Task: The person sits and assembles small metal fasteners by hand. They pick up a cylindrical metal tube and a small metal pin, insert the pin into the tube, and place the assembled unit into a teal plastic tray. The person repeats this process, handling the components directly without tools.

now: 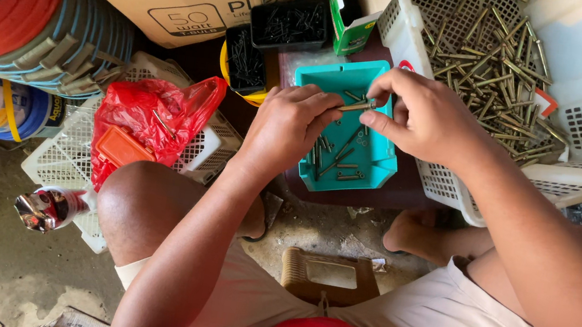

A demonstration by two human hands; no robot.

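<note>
Head view: both hands over teal tray [382, 157]. L hand [289, 122] + R hand [424, 117] fingers pinch one brass bolt [355, 107] btwn them, held horiz. Step looks like sorting/fitting bolt. Tray walls low; white basket [445, 187] of bolts touching on R, red bag [152, 111] L, room tight.

A slim brass-coloured metal bolt [355, 107] lies level, pinched at both ends between the fingers [328, 108] of the left hand [289, 122] and right hand [424, 117], just above the teal rectangular plastic tray [375, 152], where similar loose bolts [336, 163] lie scattered.
</note>
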